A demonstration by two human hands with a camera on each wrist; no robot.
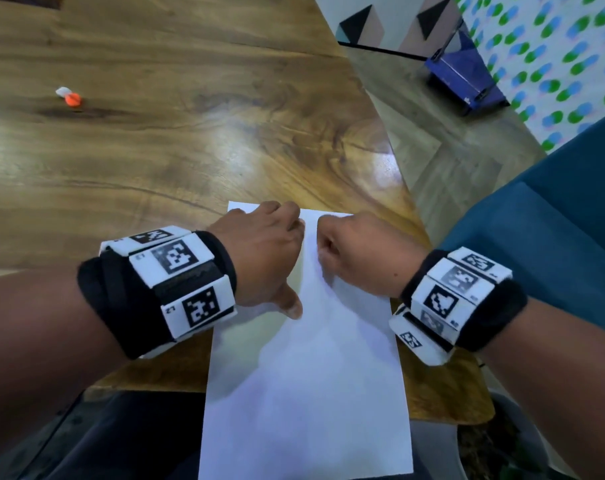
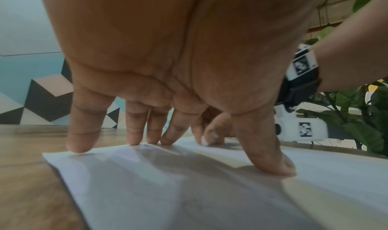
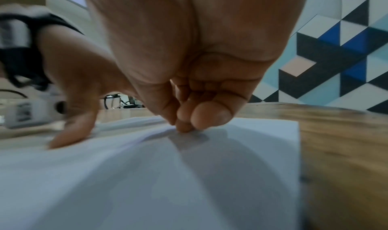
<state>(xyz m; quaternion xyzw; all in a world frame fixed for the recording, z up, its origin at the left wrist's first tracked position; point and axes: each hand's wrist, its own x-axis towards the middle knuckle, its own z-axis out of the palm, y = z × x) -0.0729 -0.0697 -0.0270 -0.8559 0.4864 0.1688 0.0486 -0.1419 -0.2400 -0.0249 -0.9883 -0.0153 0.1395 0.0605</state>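
A white sheet of paper [image 1: 304, 375] lies on the wooden table [image 1: 190, 140], and its near end hangs over the table's front edge. My left hand [image 1: 264, 237] is spread over the sheet's far left part. Its straight fingertips [image 2: 134, 140] and thumb [image 2: 273, 164] press the paper [image 2: 168, 192] flat. My right hand [image 1: 342, 244] is curled just to the right, at the sheet's far middle. In the right wrist view its thumb [image 3: 210, 115] and fingertips pinch a raised ridge of the paper [image 3: 147, 183].
A small orange and white object [image 1: 70, 97] lies far left on the table. The table's right edge runs diagonally past my right hand. Beyond it are a teal chair [image 1: 553, 209], a blue box [image 1: 463, 77] on the floor and a leafy plant [image 2: 357, 117].
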